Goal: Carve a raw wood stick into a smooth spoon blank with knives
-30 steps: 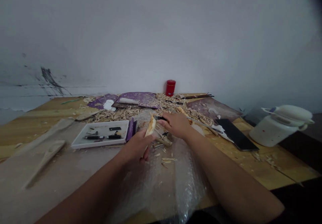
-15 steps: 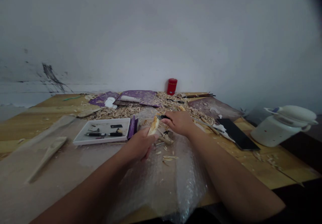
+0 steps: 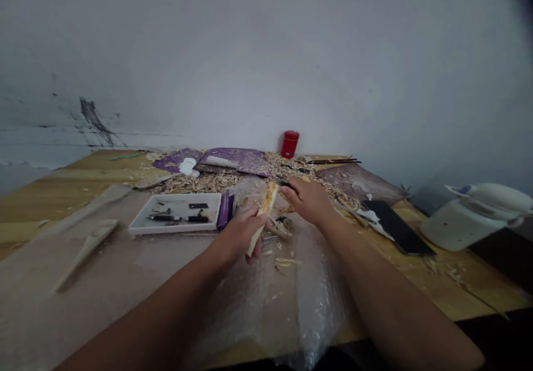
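My left hand [image 3: 244, 232] is closed around a pale strip of wood [image 3: 267, 200], which slants up and away with an orange-brown patch at its far end. My right hand [image 3: 308, 200] grips a dark carving knife [image 3: 284, 183], mostly hidden by the fingers. The knife's visible part lies beside the wood's far end; whether they touch I cannot tell. Below the hands, a light wooden piece [image 3: 278, 227] and a few curled shavings [image 3: 285, 261] lie on clear bubble wrap [image 3: 318, 304].
To the left are a white tray [image 3: 144, 227] of small tools and a carved wooden spoon [image 3: 87, 249]. Shavings [image 3: 208, 183] heap along the back near a red canister [image 3: 290, 144]. On the right lie a black flat slab [image 3: 400, 227] and a white lidded pot [image 3: 452, 225].
The wood has turned in my left hand, so more of its length shows. My right hand and the knife have moved slightly up and right. The whole view has shifted a little.
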`<state>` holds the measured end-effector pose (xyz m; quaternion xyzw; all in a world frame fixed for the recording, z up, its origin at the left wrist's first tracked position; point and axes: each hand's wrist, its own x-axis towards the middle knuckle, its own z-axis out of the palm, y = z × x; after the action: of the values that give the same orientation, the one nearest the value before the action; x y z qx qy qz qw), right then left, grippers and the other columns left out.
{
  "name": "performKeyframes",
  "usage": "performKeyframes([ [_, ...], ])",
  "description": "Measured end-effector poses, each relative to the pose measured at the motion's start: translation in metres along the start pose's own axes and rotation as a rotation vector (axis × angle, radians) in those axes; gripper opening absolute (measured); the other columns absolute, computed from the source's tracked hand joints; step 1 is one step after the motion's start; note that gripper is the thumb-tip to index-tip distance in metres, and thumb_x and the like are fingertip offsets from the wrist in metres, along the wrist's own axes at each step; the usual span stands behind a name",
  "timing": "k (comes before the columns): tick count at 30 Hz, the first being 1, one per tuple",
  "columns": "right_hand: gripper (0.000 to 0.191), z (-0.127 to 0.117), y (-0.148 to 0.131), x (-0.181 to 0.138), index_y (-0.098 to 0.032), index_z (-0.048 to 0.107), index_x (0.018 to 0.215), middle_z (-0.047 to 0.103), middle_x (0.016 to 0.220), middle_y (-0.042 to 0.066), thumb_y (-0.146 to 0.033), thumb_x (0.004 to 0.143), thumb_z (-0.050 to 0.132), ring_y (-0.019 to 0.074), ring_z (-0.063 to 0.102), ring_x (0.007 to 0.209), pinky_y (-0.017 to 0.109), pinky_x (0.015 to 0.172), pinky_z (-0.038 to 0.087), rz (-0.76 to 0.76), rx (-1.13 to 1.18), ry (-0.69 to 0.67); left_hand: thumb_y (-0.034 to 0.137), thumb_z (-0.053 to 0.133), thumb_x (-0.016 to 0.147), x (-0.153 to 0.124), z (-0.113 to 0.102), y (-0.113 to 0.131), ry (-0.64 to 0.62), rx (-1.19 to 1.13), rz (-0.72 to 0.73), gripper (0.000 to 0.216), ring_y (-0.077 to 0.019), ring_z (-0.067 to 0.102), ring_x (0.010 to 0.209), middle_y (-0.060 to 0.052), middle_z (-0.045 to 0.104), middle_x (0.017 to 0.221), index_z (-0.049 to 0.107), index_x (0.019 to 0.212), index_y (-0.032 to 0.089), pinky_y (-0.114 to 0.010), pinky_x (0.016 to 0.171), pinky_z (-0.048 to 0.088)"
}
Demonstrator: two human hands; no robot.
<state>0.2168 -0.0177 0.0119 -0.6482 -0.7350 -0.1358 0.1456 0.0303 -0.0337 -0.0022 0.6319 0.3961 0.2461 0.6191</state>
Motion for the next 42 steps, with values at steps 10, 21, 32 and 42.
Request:
performKeyframes([
  [10,0.056,0.001,-0.014,-0.004,-0.02,0.053,0.086,0.061,0.08,0.004,-0.057,0.082,0.01,0.0154,0.054,0.069,0.025,0.053,0.022,-0.158,-0.014,-0.13,0.034,0.048,0.07,0.002,-0.005,0.003,0.034,-0.124,-0.026,0.019,-0.0098,0.044,0.035,0.005,0.045,0.042,0.047,0.081,0.018,-0.02,0.035,0.035],
  [21,0.059,0.0,-0.017,-0.003,-0.02,0.053,0.087,0.062,0.083,0.004,-0.058,0.081,0.008,0.0177,0.055,0.073,0.025,0.055,0.025,-0.15,-0.017,-0.122,0.025,0.048,0.068,-0.006,-0.003,0.01,0.002,-0.223,-0.058,0.025,-0.0062,0.039,0.04,0.006,0.041,0.054,0.05,0.093,0.019,-0.023,0.039,0.043],
  [32,0.061,0.001,-0.016,0.0,-0.02,0.052,0.093,0.061,0.09,0.007,-0.06,0.08,0.008,0.0192,0.054,0.082,0.025,0.06,0.028,-0.126,0.031,-0.136,0.029,0.05,0.067,-0.008,0.002,0.012,0.047,-0.259,-0.054,0.022,-0.0045,0.035,0.036,0.008,0.04,0.051,0.048,0.085,0.017,-0.026,0.043,0.046],
  [42,0.059,0.004,-0.018,-0.001,-0.022,0.052,0.094,0.062,0.09,0.005,-0.057,0.082,0.006,0.0184,0.055,0.08,0.026,0.059,0.03,-0.072,0.029,-0.183,0.031,0.053,0.066,0.0,0.0,0.007,0.113,-0.306,-0.063,0.018,-0.0057,0.037,0.039,0.008,0.037,0.05,0.045,0.074,0.018,-0.022,0.042,0.042],
])
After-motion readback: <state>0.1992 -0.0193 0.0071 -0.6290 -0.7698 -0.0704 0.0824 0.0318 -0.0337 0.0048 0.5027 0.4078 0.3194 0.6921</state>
